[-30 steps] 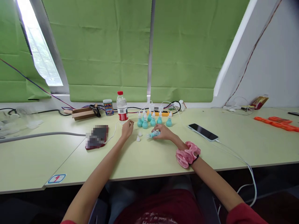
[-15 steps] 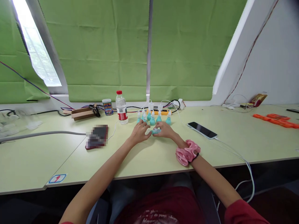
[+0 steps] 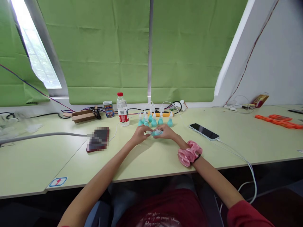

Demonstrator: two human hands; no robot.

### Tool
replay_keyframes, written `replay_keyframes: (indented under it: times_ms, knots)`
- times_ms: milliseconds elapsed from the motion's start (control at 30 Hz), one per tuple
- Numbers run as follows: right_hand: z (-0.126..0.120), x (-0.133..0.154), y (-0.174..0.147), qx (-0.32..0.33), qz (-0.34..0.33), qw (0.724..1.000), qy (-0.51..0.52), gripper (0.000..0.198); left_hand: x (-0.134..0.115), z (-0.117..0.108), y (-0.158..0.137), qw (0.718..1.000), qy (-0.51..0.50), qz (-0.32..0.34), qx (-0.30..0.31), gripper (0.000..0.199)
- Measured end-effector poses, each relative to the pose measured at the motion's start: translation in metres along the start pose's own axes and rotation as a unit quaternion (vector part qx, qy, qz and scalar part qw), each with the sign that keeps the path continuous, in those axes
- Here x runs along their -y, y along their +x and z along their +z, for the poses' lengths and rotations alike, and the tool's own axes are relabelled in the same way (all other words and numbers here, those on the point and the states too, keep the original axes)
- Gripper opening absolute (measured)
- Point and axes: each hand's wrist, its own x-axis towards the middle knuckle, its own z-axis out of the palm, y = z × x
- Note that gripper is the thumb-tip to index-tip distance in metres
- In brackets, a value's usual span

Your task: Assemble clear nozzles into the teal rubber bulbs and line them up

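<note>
Low over the table, a small teal squeeze bulb [image 3: 156,133] with a clear, whitish nozzle part lies on its side between my two hands. My right hand [image 3: 167,131] is closed round its right end, fingers curled over it. At the left end, the thumb and fingers of my left hand [image 3: 140,134] pinch the clear tip. Just beyond my fingers stands a cluster of several similar teal squeeze bulbs [image 3: 170,122], upright with pale nozzles. A pink scrunchie [image 3: 190,154] circles my right wrist.
A red-capped water bottle [image 3: 123,112] and a can [image 3: 109,109] stand at the back left, beside an open cardboard box [image 3: 82,116]. A phone [image 3: 204,131] with a cable lies to the right; a blurred dark object [image 3: 98,139] lies left. Orange parts [image 3: 279,121] lie far right.
My left fingers have drawn in and closed on the clear tip, where they were more spread before. The bulb stays at nearly the same place in my right hand.
</note>
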Motion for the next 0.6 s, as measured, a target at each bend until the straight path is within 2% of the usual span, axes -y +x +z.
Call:
replay_keyframes:
  times_ms: [300,600]
  knots:
    - [0.001,0.002,-0.002,0.010,0.026,0.998,-0.054,0.021,0.005,0.005,0.001,0.995,0.073,0.060,0.013,0.014]
    - [0.005,0.007,0.000,0.012,0.051,0.993,-0.101,0.020,0.008,0.012,0.001,0.970,0.210,0.116,0.050,0.022]
